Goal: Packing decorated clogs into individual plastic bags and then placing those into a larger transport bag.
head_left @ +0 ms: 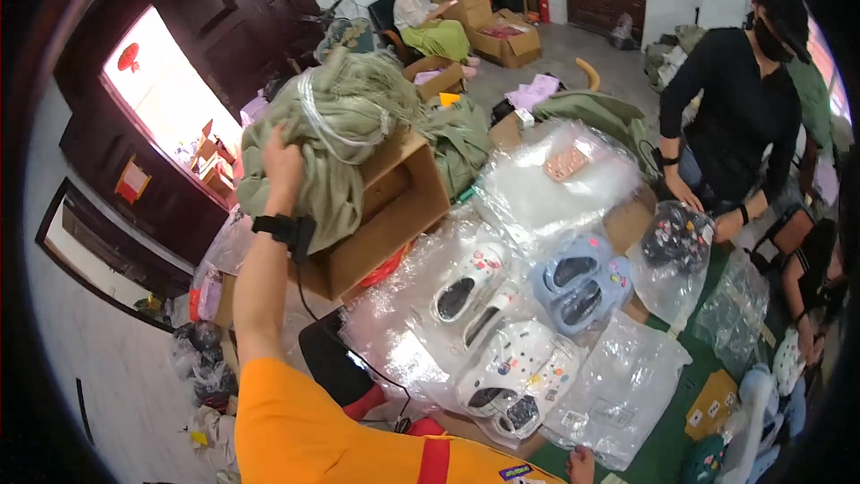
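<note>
My left hand (283, 161) is stretched out to the far left, its fingers closed on a large olive-green cloth bundle (354, 108) with white cord around it. The bundle lies over an open cardboard box (403, 206). At the lower edge my right hand (580, 464) shows only in part, fingers curled, beside the edge of a clear plastic bag (618, 390); what it holds, if anything, is hidden. Next to that bag lie white clogs with colourful charms (515, 367), in clear plastic. Beyond them are another white pair (466, 282) and blue clogs (582, 278).
A stack of clear bags (555, 184) covers the table's far side. Across the table, a person in black (730, 116) handles a bag of dark charms (676, 237). Another person's hand (811, 341) is near a white clog at right. Someone sits by a desk (430, 18) behind.
</note>
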{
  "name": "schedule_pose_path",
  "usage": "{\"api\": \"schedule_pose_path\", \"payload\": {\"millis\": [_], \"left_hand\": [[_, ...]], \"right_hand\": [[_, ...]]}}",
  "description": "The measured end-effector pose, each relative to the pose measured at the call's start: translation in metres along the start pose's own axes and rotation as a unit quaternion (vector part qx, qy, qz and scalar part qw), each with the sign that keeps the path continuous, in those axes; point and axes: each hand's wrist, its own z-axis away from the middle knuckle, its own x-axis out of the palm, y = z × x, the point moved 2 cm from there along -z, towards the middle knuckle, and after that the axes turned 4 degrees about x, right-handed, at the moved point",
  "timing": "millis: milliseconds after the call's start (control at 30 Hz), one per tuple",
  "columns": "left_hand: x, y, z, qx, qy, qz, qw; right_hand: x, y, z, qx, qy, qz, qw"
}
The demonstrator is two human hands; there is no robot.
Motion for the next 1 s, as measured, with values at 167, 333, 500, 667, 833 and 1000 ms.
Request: {"api": "schedule_pose_path", "payload": {"millis": [167,333,500,667,833,1000], "left_hand": [[0.002,0.098,0.018,0.173,-0.097,-0.252,0.947],[0.102,0.198,0.047,0.319,-0.142,0.168,0.922],[0.291,0.14,0.11,0.129,-0.334,0.046,0.933],[0.389,0.084,0.133,-0.117,-0.285,-0.098,0.946],[0.427,0.04,0.119,-0.075,-0.174,-0.264,0.946],[0.446,0.0,0.118,-0.271,-0.189,-0.153,0.931]], "right_hand": [[0.021,0.07,-0.02,0.158,0.0,-0.171,0.972],[0.025,0.053,-0.032,0.133,0.036,-0.118,0.983],[0.045,0.062,-0.059,0.051,0.088,-0.013,0.995],[0.064,0.101,-0.077,0.1,0.188,-0.002,0.977],[0.063,0.071,-0.078,0.149,0.152,-0.036,0.976],[0.054,0.029,-0.078,0.213,0.161,0.049,0.962]]}}
